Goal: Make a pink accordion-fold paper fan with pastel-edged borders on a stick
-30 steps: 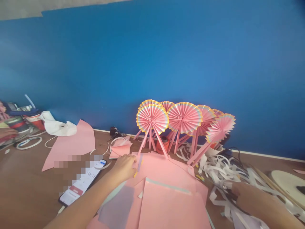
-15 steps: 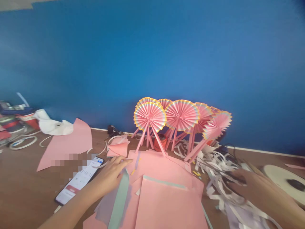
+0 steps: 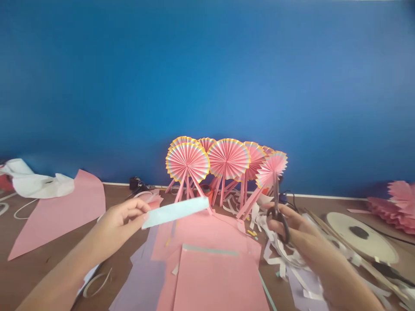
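Note:
My left hand [image 3: 121,219] pinches one end of a pale blue paper strip [image 3: 177,211] and holds it level above the pink paper sheets [image 3: 214,268]. My right hand [image 3: 293,229] is closed round the black handles of a pair of scissors [image 3: 278,206], blades pointing up. The strip's free end points toward the scissors, with a gap between them. Behind both hands, several pink pleated paper fans on sticks [image 3: 227,162] lean against the blue wall.
White paper offcuts [image 3: 285,255] are heaped under my right hand. A large tape roll [image 3: 361,236] lies at the right, with more pink pleated paper [image 3: 397,203] beyond it. A big pink sheet [image 3: 55,207] and white cloth [image 3: 35,181] lie at the left on the brown floor.
My left hand lifted the pale blue strip off the pink sheets. My right hand came up out of the offcuts holding the scissors. The view swung to the right.

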Demonstrator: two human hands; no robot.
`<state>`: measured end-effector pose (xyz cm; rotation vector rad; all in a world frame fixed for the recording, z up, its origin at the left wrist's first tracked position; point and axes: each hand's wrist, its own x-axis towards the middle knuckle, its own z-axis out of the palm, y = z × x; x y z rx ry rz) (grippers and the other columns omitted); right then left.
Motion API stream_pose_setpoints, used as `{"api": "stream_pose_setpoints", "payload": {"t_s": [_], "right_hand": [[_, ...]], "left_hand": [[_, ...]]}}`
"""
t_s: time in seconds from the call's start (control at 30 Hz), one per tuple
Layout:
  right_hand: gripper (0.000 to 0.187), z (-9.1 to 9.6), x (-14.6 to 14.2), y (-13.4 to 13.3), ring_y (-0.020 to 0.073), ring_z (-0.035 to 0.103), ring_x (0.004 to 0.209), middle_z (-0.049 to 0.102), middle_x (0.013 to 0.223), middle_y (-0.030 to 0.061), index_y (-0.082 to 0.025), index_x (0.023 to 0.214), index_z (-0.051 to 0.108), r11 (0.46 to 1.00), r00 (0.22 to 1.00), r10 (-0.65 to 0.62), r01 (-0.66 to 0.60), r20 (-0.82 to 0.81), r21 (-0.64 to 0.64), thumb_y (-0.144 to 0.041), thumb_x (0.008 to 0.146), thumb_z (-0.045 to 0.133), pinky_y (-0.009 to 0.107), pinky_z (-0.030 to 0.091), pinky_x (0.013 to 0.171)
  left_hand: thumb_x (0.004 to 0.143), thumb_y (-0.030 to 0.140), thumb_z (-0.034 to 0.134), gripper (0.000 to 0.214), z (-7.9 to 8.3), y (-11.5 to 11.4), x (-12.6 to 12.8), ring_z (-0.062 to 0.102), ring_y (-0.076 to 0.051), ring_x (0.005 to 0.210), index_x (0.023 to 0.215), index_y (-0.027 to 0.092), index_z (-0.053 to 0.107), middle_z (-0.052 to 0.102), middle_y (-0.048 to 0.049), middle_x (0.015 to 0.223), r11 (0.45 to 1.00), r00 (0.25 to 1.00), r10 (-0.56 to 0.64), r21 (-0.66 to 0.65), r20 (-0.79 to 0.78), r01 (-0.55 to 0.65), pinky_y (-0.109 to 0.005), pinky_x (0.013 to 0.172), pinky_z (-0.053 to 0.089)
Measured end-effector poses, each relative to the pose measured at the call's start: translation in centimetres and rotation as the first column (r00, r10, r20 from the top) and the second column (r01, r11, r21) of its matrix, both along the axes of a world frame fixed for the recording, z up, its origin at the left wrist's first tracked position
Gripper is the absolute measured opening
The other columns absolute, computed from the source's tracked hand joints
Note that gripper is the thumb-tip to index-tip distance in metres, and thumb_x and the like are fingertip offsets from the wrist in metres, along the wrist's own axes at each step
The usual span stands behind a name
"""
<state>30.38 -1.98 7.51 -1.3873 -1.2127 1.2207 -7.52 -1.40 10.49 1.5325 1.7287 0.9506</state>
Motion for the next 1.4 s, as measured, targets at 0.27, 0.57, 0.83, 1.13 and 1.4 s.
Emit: {"api": "stream_pose_setpoints", "payload": {"t_s": [0.27,0.57,0.83,1.13,1.4], "right_hand": [[0.047,-2.1,-7.4,0.0,0.0128,0.049,0.055,0.059,0.064,-0.0031,-0.022,0.089,0.054,0.987,0.946,-0.127,0.15,-0.298,0.055,-0.044,0.058,0.08,0.023,0.034,0.05],[0.04,-2.0,-6.9,-0.2,0.0126,0.052,0.057,0.058,0.064,-0.0048,-0.022,0.084,0.054,0.97,0.915,-0.179,0.225,-0.361,0.09,-0.032,0.058,0.082,0.024,0.04,0.052],[0.041,-2.1,-6.9,-0.3,0.0127,0.049,0.062,0.054,0.067,-0.0045,-0.024,0.093,0.053,0.987,0.969,-0.025,0.064,-0.247,0.15,-0.042,0.066,0.077,0.022,0.038,0.053],[0.061,-3.1,-8.8,-2.4,0.0105,0.037,0.059,0.046,0.064,-0.0053,-0.019,0.097,0.052,0.888,0.884,0.457,-0.459,-0.101,0.0,-0.066,0.063,0.069,0.024,0.029,0.056],[0.07,-2.3,-9.9,-3.1,0.01,0.036,0.059,0.045,0.064,-0.0048,-0.015,0.096,0.053,0.885,0.883,0.459,-0.464,-0.096,-0.032,-0.072,0.058,0.068,0.025,0.028,0.058]], "left_hand": [[0.074,0.047,0.056,0.025,-4.5,-0.6,9.5,0.06,-0.019,0.066,0.077,0.023,0.054,0.067,0.0004,0.066,0.971,0.879,-0.154,-0.097,0.45,0.22,-0.026,0.064,0.04],[0.075,0.042,0.059,0.03,-5.9,-0.3,13.2,0.061,-0.021,0.084,0.097,0.022,0.054,0.069,-0.0036,0.085,0.808,0.755,-0.434,-0.159,0.491,0.568,-0.031,0.075,0.04],[0.071,0.037,0.062,0.019,-4.8,1.2,13.2,0.059,-0.018,0.071,0.065,0.02,0.056,0.063,0.0004,0.069,0.859,0.782,-0.358,-0.148,0.51,0.49,-0.028,0.069,0.044],[0.078,0.037,0.064,0.019,-2.4,1.2,11.1,0.062,-0.016,0.08,0.072,0.019,0.059,0.067,-0.0004,0.076,0.984,0.615,-0.154,0.065,0.773,0.165,-0.03,0.083,0.048],[0.079,0.037,0.065,0.022,-2.7,0.3,11.5,0.061,-0.016,0.078,0.071,0.019,0.057,0.067,-0.0013,0.076,0.97,0.541,-0.164,0.034,0.825,0.242,-0.034,0.081,0.052]]}}
